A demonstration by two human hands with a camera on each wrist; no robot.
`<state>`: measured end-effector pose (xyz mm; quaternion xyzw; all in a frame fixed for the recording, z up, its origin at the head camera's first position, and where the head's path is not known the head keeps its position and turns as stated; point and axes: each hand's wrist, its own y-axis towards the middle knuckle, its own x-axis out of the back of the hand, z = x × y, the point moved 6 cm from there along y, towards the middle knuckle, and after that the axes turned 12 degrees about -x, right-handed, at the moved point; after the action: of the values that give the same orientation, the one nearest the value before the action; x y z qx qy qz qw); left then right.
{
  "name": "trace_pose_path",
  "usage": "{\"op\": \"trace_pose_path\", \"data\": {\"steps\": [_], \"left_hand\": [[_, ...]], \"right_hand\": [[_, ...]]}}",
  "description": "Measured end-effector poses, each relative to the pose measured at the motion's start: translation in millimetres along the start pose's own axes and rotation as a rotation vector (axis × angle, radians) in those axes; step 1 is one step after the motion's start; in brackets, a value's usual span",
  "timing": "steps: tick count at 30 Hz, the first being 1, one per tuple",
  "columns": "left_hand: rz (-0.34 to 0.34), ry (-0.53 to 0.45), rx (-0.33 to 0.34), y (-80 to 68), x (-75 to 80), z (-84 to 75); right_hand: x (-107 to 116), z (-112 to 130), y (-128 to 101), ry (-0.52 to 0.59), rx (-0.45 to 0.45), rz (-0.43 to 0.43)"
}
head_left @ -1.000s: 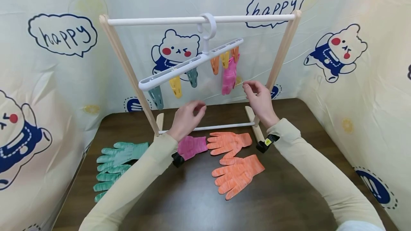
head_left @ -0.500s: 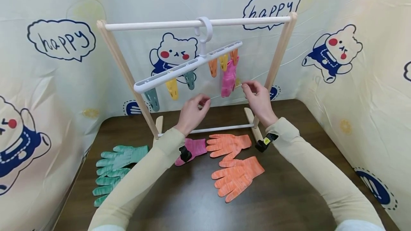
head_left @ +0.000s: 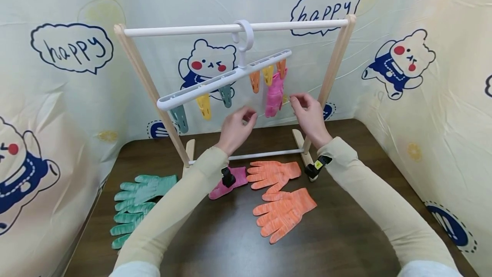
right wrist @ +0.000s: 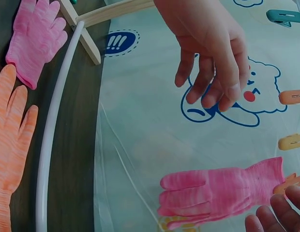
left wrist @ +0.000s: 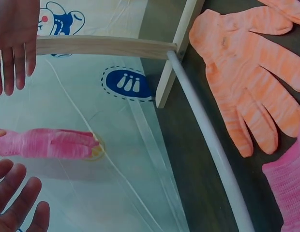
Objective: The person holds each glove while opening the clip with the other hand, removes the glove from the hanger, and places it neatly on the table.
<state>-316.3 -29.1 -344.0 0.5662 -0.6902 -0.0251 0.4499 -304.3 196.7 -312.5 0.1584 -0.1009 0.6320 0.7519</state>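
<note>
A pink glove (head_left: 274,93) hangs fingers down from an orange clip (head_left: 282,68) at the right end of the white hanger (head_left: 223,80). To its lower left is my left hand (head_left: 236,128), fingers loosely bent and holding nothing. My right hand (head_left: 310,119) stands just right of the glove, apart from it and likewise holding nothing. In the right wrist view, a gap shows between the hanging glove (right wrist: 217,191) and the left hand (right wrist: 208,53). A second pink glove (head_left: 239,176) lies on the table, partly hidden behind my left wrist.
Two orange gloves (head_left: 286,213) and two green gloves (head_left: 147,187) lie on the dark table (head_left: 338,225). A wooden rack with a white top rod (head_left: 184,30) carries the hanger. Other clips, such as a yellow clip (head_left: 204,107), dangle along it.
My left hand has moved right and up, closer to the hanging pink glove. My right hand has stayed nearly in place. The hanging glove has turned slightly.
</note>
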Motion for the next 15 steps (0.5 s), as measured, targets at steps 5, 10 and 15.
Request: {"op": "trace_pose_path", "data": {"steps": [5, 10, 15], "left_hand": [[-0.001, 0.007, 0.016, 6.9, -3.6, 3.2], [0.024, 0.017, 0.031, 11.3, -7.6, 5.3], [0.046, 0.029, 0.056, 17.7, -12.8, 7.9]], "right_hand": [[-1.0, 2.7, 5.8, -0.017, -0.008, -0.005], [-0.3, 5.2, 14.7, -0.019, -0.013, -0.014], [1.0, 10.2, 23.6, -0.017, -0.031, -0.028]]}}
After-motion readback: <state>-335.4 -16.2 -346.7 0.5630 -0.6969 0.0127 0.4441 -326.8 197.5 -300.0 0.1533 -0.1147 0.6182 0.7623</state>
